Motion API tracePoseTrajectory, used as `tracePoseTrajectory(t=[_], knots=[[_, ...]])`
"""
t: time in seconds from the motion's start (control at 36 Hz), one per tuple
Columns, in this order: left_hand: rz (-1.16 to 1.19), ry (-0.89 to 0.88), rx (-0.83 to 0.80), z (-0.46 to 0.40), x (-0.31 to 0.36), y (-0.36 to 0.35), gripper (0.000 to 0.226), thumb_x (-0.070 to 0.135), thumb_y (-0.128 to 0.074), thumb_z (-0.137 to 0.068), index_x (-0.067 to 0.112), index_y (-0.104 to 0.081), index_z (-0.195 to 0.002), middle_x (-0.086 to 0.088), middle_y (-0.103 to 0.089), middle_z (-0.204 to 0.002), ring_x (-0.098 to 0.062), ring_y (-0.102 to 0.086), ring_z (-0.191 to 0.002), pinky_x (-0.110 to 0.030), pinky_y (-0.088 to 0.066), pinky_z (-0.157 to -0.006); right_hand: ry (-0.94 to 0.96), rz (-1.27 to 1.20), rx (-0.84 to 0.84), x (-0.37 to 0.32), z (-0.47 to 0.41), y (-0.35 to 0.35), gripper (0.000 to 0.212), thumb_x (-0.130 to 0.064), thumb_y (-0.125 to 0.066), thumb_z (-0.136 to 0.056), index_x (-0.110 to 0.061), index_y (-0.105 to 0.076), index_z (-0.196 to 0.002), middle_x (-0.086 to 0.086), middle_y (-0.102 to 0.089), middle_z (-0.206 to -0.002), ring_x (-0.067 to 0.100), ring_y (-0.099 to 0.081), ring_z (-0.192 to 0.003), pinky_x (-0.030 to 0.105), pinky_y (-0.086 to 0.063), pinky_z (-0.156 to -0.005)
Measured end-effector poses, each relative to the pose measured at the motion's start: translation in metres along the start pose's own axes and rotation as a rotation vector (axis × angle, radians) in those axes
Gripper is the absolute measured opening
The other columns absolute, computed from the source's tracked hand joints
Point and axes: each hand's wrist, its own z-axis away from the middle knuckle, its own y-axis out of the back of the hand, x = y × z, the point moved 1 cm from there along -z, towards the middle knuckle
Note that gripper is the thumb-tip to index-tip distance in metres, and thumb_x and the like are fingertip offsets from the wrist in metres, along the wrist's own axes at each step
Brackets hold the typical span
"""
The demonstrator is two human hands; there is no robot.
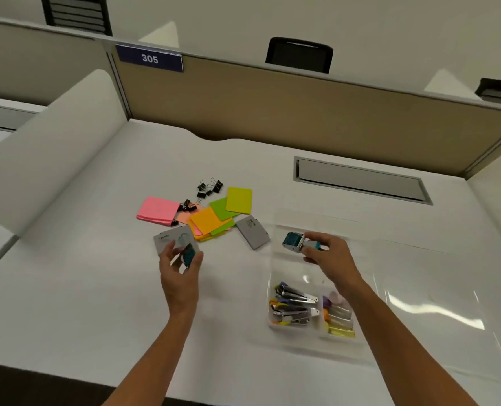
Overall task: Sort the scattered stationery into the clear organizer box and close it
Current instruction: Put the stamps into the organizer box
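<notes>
- The clear organizer box (316, 288) lies open on the white desk (82, 288), its transparent lid (437, 303) folded out flat to the right.
- Done so far, judging by how things lie: the box's near compartments hold staplers (293, 307) with coloured handles, and beside them a row of small coloured items (338, 317) too blurred to name.
- The right hand (327, 250) pinches a small teal-and-white roller-like item (297, 243) over the far, bare part of the box; it looks about to be set in.
- The left hand (182, 263) grips a second teal item (189, 256), fingers curled round it, just above a grey card pack (170, 240) on the desk.
- Still loose on the desk: a pink sticky-note pad (158, 210), orange (206, 219), green (221, 208) and yellow (239, 200) pads in a heap, a scatter of black binder clips (209, 187), and another grey pack (252, 232) just left of the box.
- My estimate is under halfway: the notes, clips and packs remain, and the lid is not yet closed.
</notes>
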Motion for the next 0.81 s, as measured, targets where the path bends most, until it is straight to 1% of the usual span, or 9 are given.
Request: tracePoseTrajectory(t=[0.11, 0.19, 0.28, 0.39, 0.44, 0.5, 0.56, 0.67, 0.81], knots=[[0.020, -0.028, -0.090, 0.014, 0.003, -0.026, 0.059, 0.004, -0.072, -0.083, 0.015, -0.045, -0.135, -0.006, -0.056, -0.127, -0.018, -0.057, -0.118, -0.012, -0.052, -0.080, 0.001, 0.010, 0.009, 0.009, 0.006, 0.024, 0.034, -0.003, -0.072, -0.084, -0.013, -0.070, -0.117, 0.006, -0.063, -0.119, 0.019, -0.066, -0.095, 0.033, -0.061, -0.079], [-0.034, -0.061, -0.186, 0.021, 0.000, -0.044, 0.054, 0.005, -0.072, -0.084, 0.017, -0.048, -0.130, -0.001, -0.057, -0.126, -0.016, -0.058, -0.118, -0.022, -0.053, -0.090, -0.008, 0.001, 0.015, 0.017, 0.010, 0.040, 0.035, -0.005, -0.072, -0.085, -0.014, -0.069, -0.118, 0.007, -0.064, -0.119, 0.019, -0.067, -0.095, 0.032, -0.061, -0.078], [-0.156, -0.109, -0.309, 0.029, -0.003, -0.062, 0.053, 0.008, -0.072, -0.085, 0.018, -0.050, -0.131, 0.001, -0.058, -0.127, -0.014, -0.057, -0.118, -0.030, -0.051, -0.095, -0.022, -0.033, 0.032, 0.026, 0.014, 0.053, 0.036, -0.005, -0.072, -0.084, -0.015, -0.069, -0.119, 0.008, -0.065, -0.119, 0.020, -0.068, -0.097, 0.031, -0.061, -0.077], [-0.324, -0.212, -0.526, 0.042, -0.002, -0.088, 0.050, 0.006, -0.070, -0.084, 0.019, -0.053, -0.130, 0.005, -0.060, -0.126, -0.006, -0.058, -0.115, -0.027, -0.050, -0.096, -0.044, -0.071, 0.042, 0.038, 0.021, 0.063, 0.038, -0.003, -0.071, -0.085, -0.014, -0.068, -0.121, 0.010, -0.063, -0.121, 0.021, -0.067, -0.098, 0.027, -0.061, -0.073], [-0.394, -0.257, -0.642, 0.048, -0.001, -0.101, 0.049, 0.007, -0.069, -0.084, 0.021, -0.053, -0.128, 0.007, -0.061, -0.124, -0.006, -0.059, -0.113, -0.027, -0.050, -0.097, -0.058, -0.083, 0.049, 0.044, 0.024, 0.066, 0.039, -0.003, -0.071, -0.085, -0.015, -0.067, -0.122, 0.010, -0.062, -0.122, 0.022, -0.067, -0.099, 0.025, -0.060, -0.071], [-0.483, -0.279, -0.733, 0.052, -0.002, -0.113, 0.050, 0.009, -0.068, -0.084, 0.024, -0.051, -0.129, 0.008, -0.060, -0.124, -0.007, -0.058, -0.113, -0.023, -0.048, -0.098, -0.071, -0.093, 0.057, 0.049, 0.026, 0.068, 0.039, -0.004, -0.072, -0.085, -0.017, -0.067, -0.121, 0.009, -0.062, -0.122, 0.022, -0.067, -0.099, 0.023, -0.060, -0.069], [-0.592, -0.287, -0.805, 0.055, -0.003, -0.125, 0.055, 0.011, -0.067, -0.084, 0.024, -0.047, -0.134, 0.008, -0.059, -0.125, -0.007, -0.055, -0.114, -0.016, -0.043, -0.097, -0.075, -0.110, 0.063, 0.052, 0.028, 0.069, 0.038, -0.004, -0.071, -0.085, -0.018, -0.067, -0.120, 0.009, -0.063, -0.121, 0.021, -0.068, -0.096, 0.022, -0.059, -0.067], [-0.773, -0.329, -0.949, 0.054, -0.006, -0.145, 0.054, 0.011, -0.066, -0.085, 0.021, -0.048, -0.135, 0.002, -0.057, -0.127, -0.009, -0.053, -0.110, -0.020, -0.044, -0.097, -0.085, -0.136, 0.079, 0.059, 0.032, 0.072, 0.037, -0.005, -0.071, -0.086, -0.021, -0.067, -0.119, 0.006, -0.063, -0.119, 0.020, -0.069, -0.095, 0.023, -0.059, -0.069], [-0.890, -0.324, -1.068, 0.049, -0.010, -0.162, 0.049, 0.011, -0.066, -0.086, 0.021, -0.050, -0.131, 0.000, -0.058, -0.127, -0.009, -0.053, -0.108, -0.015, -0.042, -0.090, -0.078, -0.151, 0.098, 0.063, 0.037, 0.076, 0.034, -0.006, -0.071, -0.085, -0.028, -0.067, -0.111, 0.004, -0.064, -0.116, 0.018, -0.070, -0.092, 0.022, -0.059, -0.068]])
